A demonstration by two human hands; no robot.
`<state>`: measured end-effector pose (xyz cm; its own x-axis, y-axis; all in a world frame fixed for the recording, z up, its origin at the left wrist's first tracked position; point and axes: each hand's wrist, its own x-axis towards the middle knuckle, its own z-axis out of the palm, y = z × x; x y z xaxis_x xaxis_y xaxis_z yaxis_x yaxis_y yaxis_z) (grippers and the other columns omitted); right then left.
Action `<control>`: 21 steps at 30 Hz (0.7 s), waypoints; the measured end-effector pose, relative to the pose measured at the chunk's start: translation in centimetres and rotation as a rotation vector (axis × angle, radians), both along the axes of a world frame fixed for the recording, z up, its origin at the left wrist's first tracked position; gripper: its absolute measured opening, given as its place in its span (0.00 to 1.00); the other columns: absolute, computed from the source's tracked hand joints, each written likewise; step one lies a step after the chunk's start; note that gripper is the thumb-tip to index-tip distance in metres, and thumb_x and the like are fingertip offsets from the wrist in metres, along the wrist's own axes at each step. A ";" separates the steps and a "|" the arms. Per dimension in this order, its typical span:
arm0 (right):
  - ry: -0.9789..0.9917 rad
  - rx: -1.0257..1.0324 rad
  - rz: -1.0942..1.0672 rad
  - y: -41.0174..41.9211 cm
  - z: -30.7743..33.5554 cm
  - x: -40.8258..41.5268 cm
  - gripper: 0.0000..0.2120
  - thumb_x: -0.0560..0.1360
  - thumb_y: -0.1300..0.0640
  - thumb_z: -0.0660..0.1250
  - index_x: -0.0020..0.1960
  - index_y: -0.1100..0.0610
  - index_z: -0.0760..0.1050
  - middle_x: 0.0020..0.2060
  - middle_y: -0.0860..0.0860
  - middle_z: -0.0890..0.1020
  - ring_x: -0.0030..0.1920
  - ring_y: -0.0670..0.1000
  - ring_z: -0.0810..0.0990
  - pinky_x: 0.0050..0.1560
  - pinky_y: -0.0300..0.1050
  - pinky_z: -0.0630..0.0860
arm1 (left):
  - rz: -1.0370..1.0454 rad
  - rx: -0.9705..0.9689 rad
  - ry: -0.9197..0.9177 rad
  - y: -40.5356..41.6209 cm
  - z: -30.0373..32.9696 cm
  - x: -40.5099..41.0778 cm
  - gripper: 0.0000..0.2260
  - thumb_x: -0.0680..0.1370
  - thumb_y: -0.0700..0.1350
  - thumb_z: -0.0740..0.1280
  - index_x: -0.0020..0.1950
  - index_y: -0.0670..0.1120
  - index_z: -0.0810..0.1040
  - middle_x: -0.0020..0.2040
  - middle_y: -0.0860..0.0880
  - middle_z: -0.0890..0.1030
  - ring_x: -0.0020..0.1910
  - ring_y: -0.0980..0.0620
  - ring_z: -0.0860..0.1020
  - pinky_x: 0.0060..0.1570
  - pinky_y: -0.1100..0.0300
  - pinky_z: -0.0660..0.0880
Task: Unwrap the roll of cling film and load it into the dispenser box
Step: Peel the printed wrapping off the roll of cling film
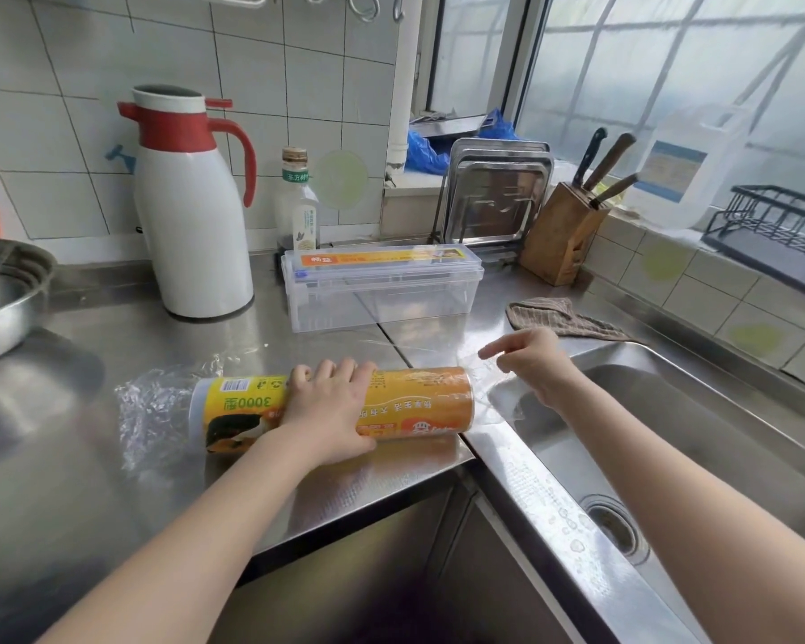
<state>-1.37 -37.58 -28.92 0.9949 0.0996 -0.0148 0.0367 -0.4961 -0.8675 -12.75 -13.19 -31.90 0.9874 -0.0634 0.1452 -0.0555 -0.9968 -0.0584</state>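
The roll of cling film (pixel 419 402), with its yellow and orange label, lies on its side on the steel counter (pixel 112 481) near the front edge. My left hand (pixel 331 406) presses down over its middle. Crumpled clear wrapper (pixel 154 406) bunches off the roll's left end. More clear wrapper (pixel 498 397) sticks out at the right end, and my right hand (pixel 530 364) pinches it there. Behind the roll stands the clear plastic dispenser box (pixel 382 290), its lid down and an orange label on top.
A white and red thermos jug (pixel 191 211) and a bottle (pixel 297 202) stand at the back. A steel sink (pixel 670 434) opens on the right, with a cloth (pixel 558 318), a knife block (pixel 561 230) and steel trays (pixel 498 192) behind it. At far left sits a metal bowl (pixel 1 295).
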 end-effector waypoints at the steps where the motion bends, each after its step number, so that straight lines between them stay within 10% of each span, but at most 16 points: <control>1: -0.057 -0.038 0.007 0.2 0.1 -0.2 0.23 0.63 0.75 0.60 0.29 0.49 0.82 0.30 0.52 0.79 0.28 0.49 0.68 0.28 0.38 0.63 | -0.005 0.004 0.002 0.0 0.0 -0.1 0.41 0.67 0.65 0.66 0.73 0.51 0.53 0.68 0.49 0.66 0.66 0.46 0.67 0.63 0.45 0.62; 8: -0.145 0.303 -0.073 -1.7 1.6 -1.0 0.20 0.67 0.78 0.55 0.31 0.58 0.77 0.39 0.53 0.84 0.45 0.51 0.79 0.41 0.37 0.72 | -0.022 0.011 0.011 -0.2 0.1 -0.8 0.40 0.70 0.63 0.65 0.74 0.49 0.51 0.70 0.47 0.63 0.67 0.44 0.64 0.64 0.43 0.60; 16: -0.266 -0.297 0.246 2.8 4.7 -3.2 0.15 0.72 0.68 0.61 0.48 0.54 0.83 0.48 0.53 0.85 0.39 0.45 0.80 0.40 0.33 0.77 | -0.092 0.003 0.060 0.2 0.6 -2.9 0.39 0.73 0.61 0.62 0.76 0.51 0.45 0.75 0.46 0.55 0.72 0.43 0.59 0.69 0.41 0.55; 21: -0.014 -0.753 0.692 6.7 5.3 -5.0 0.24 0.74 0.51 0.69 0.68 0.54 0.70 0.66 0.52 0.76 0.65 0.52 0.74 0.69 0.48 0.68 | -0.113 -0.127 0.116 3.0 1.5 -4.1 0.38 0.71 0.60 0.67 0.76 0.57 0.52 0.71 0.51 0.62 0.70 0.48 0.64 0.69 0.50 0.57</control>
<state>-6.40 -30.87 -23.64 0.7235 0.6218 -0.2999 0.5295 -0.7786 -0.3368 -16.87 -10.18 -30.38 0.9857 -0.1628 0.0445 -0.1660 -0.9828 0.0805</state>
